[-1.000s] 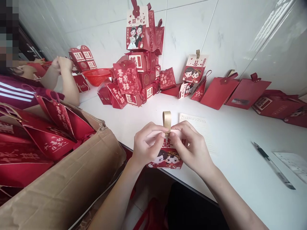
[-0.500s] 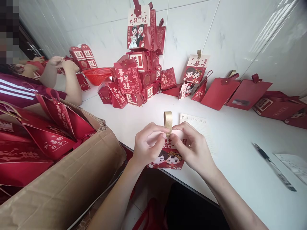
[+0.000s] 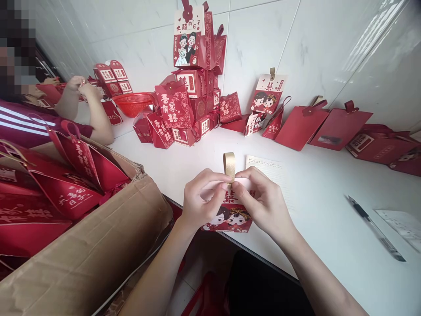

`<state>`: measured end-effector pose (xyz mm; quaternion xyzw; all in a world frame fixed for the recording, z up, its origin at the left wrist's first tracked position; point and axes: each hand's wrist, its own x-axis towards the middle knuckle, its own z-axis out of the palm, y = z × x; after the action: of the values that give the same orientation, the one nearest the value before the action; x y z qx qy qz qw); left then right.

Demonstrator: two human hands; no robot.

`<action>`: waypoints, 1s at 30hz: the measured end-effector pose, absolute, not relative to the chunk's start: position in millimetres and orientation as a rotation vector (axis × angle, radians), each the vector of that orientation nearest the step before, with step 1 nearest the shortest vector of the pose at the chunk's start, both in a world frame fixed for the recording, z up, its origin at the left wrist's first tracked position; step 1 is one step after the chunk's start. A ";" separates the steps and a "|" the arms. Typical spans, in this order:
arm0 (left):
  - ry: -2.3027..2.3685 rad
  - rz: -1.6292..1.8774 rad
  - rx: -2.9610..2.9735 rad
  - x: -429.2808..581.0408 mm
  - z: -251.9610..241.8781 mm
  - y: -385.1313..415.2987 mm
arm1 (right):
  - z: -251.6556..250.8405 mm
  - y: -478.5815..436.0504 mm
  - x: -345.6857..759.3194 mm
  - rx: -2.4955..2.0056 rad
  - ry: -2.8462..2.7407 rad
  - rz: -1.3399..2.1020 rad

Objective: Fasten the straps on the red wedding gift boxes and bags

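Observation:
A red and cream gift box printed with two cartoon faces stands upright at the table's front edge. A loop of gold ribbon rises from its top as a handle. My left hand pinches the box top at the base of the loop, thumb in front and fingers behind. From the other side my right hand grips the same top edge, its thumb beside the loop. Both thumb tips nearly meet there. My fingers hide how the ribbon is fastened and part of the printed front.
A cardboard carton full of red gift bags stands at left. Stacked red boxes and a red basket are at the back. Lined paper and a pen lie at right. Another person's arm is at far left.
My hands keep the same grip on the box top, with hardly any movement. The whole view has shifted very slightly. At far left, the other person's hands have moved a little.

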<state>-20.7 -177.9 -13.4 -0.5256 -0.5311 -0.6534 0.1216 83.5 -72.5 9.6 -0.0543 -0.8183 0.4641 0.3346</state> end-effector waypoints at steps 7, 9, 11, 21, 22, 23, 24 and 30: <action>-1.672 -1.991 -1.410 -18.1 -13.1 -178.0 | 9.0 -73.2 82.9 -0.147 -2.123 1.203; -1.695 -2.052 -1.409 -17.9 -13.3 -177.7 | 8.4 -73.0 82.4 -0.145 -2.115 1.200; -1.736 -2.014 -1.366 -18.2 -14.0 -178.1 | 7.6 -72.8 81.9 -0.143 -2.115 1.193; -1.729 -1.893 -1.365 -22.0 -16.8 -181.6 | 5.3 -74.1 80.4 -0.163 -2.105 1.127; -1.720 -1.902 -1.378 -22.2 -17.3 -181.5 | 5.4 -74.2 80.7 -0.162 -2.106 1.122; -1.711 -1.906 -1.387 -22.3 -17.8 -181.3 | 5.5 -74.3 81.0 -0.159 -2.106 1.116; -1.705 -1.906 -1.389 -22.3 -18.4 -181.1 | 5.6 -74.3 81.2 -0.155 -2.105 1.112; -1.708 -1.894 -1.358 -20.5 -17.3 -179.5 | 4.9 -74.2 80.8 -0.149 -2.099 1.112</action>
<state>-20.5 -179.5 -17.3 -0.4662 -0.5864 -0.6504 0.1257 80.8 -74.2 4.9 -0.0580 -0.8188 0.4338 0.3714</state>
